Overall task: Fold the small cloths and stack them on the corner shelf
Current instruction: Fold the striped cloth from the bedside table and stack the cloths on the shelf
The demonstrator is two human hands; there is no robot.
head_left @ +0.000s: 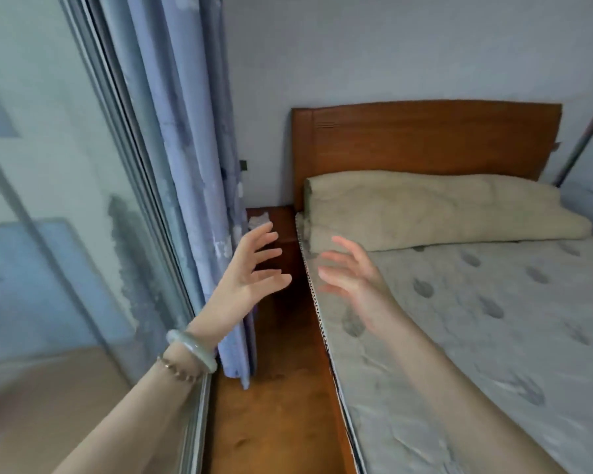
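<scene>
- In the middle of the frame, the left hand (250, 271) and the right hand (353, 275) hang in the air with fingers spread and loose. Neither holds anything, and the two are apart from each other.
- Just above the left fingertips, a small pale cloth (259, 222) lies on the wooden corner shelf (283, 213). The shelf is wedged between the blue curtain (185, 165) and the bed's mattress (476, 319).
- The cloth looks thin and rumpled, so it is likely light and limp, with no shape of its own. It is neither fragile nor slippery.
- It should be easiest to pinch it by two corners of one edge, so that it hangs flat. The mattress at the right would probably serve for folding.
- The left fingers cover the cloth's lower edge, and the curtain crowds its left side. It is small and blurred here, so I cannot tell whether it is one cloth or several, folded or loose.
- The hands and deep shadow hide the front of the shelf. Where any other cloths lie I cannot tell.
</scene>
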